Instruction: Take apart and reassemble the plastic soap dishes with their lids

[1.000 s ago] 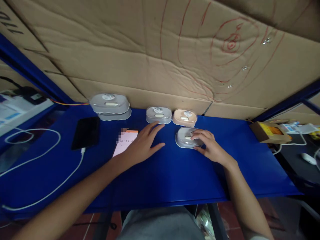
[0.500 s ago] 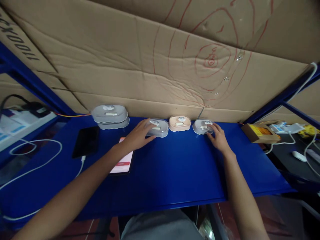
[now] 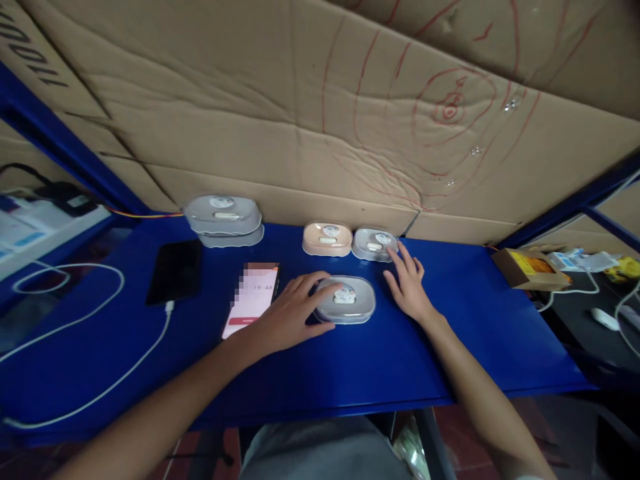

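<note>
My left hand (image 3: 303, 312) holds the left end of a grey oval plastic box with a clear lid (image 3: 357, 308), its fingers over the top and its thumb along the near side. A round white label shows on the lid. Behind it stand a peach oval box (image 3: 320, 245) and another grey oval box (image 3: 367, 251), side by side. My right hand (image 3: 409, 283) is open at the right end of that rear grey box, fingers apart, the fingertips at or touching its edge.
Two stacked grey boxes (image 3: 233, 230) stand at the back left. A lit phone (image 3: 257, 293) lies beside my left forearm, and a dark phone on a white cable (image 3: 173, 273) farther left. A cardboard wall (image 3: 225, 133) closes the back; an open carton (image 3: 530, 270) sits at the right.
My left hand has brought one grey box toward me and to the right. The peach box and the other grey box now sit farther left, side by side. My right hand's fingers have spread.
</note>
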A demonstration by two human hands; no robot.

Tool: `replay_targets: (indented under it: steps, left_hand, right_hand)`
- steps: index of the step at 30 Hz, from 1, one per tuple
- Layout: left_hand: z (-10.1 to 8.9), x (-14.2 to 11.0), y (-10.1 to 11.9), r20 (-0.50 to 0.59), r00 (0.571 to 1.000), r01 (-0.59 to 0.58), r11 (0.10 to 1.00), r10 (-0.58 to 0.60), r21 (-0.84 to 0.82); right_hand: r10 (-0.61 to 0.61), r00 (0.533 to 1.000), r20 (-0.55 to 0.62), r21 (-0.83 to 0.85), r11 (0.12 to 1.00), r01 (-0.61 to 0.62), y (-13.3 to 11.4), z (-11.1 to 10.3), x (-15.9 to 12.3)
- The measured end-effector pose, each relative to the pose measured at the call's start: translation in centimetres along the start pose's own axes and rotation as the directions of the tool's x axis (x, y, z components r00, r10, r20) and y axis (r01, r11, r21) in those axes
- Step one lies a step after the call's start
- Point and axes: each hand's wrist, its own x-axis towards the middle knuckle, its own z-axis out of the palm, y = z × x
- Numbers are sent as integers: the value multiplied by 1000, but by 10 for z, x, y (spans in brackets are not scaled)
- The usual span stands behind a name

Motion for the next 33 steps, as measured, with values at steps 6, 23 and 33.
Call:
replay_targets:
  steps: [6,23,33]
  left_hand:
    - [3,-2,-9,87,993,92,984,-79,-155]
    - [-6,-9,-8,234,963,191,949,-132,-250]
    - [-22,-9,-9,282,957,146,955,-70,-259]
  right_hand:
    - [-437,867,239,248,891,380,-56,-5,-16]
    - [-213,968,136,545,832,107,-42,-4,-12]
    - [-148,984,102,205,971,124,-34,8,-13]
